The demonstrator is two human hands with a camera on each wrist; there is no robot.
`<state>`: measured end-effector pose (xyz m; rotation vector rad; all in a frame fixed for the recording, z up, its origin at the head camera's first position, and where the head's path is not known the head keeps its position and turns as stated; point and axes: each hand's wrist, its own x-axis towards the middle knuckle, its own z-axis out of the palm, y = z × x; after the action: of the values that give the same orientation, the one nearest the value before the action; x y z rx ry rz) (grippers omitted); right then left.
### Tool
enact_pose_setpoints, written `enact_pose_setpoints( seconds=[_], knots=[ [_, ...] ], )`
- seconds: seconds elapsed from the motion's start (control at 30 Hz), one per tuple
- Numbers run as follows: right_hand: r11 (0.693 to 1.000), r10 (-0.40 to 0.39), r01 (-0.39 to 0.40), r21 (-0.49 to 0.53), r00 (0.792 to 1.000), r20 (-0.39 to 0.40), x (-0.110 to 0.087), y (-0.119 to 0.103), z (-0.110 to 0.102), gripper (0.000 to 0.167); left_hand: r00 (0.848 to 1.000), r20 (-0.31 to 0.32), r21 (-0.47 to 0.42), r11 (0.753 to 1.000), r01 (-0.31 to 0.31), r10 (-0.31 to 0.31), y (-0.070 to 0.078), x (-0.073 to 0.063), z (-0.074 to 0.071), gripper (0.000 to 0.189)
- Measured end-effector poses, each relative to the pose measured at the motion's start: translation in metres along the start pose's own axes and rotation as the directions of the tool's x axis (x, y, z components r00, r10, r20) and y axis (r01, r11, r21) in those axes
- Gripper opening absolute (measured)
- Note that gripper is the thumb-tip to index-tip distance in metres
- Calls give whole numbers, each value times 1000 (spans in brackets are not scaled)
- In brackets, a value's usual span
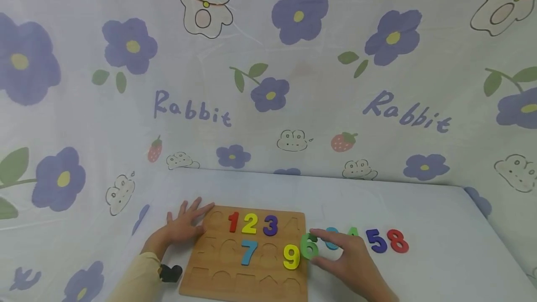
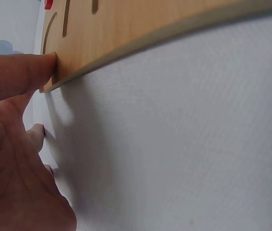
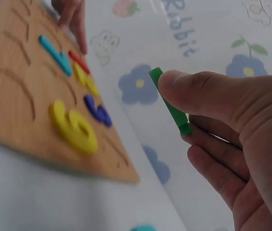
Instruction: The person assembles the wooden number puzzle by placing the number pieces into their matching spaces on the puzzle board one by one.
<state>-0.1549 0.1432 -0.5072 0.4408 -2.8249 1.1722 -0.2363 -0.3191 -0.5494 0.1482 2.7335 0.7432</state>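
My right hand pinches a green number 6 between thumb and fingers, just beyond the right edge of the wooden number board. In the right wrist view the green 6 shows edge-on, held above the table. My left hand rests at the board's upper left corner, fingers spread; its thumb touches the board's edge. On the board lie a red 1, a yellow 2, a purple 3, a blue 7 and a yellow 9.
Right of the board, a purple 5 and a red 8 lie on the white table. A blue piece and a green piece are partly hidden by my right hand. A patterned cloth hangs behind.
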Motion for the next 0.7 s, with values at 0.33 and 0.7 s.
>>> enact_pose_setpoints(
  seconds=[0.33, 0.7],
  knots=[
    [985, -145, 142, 102, 989, 23, 32, -47, 24, 49, 1000, 2, 2, 1000, -4, 4, 2, -2, -2, 74],
    [942, -266, 235, 240, 958, 105, 56, -75, 58, 46, 1000, -6, -13, 1000, -16, 16, -2, -1, -1, 74]
  ],
)
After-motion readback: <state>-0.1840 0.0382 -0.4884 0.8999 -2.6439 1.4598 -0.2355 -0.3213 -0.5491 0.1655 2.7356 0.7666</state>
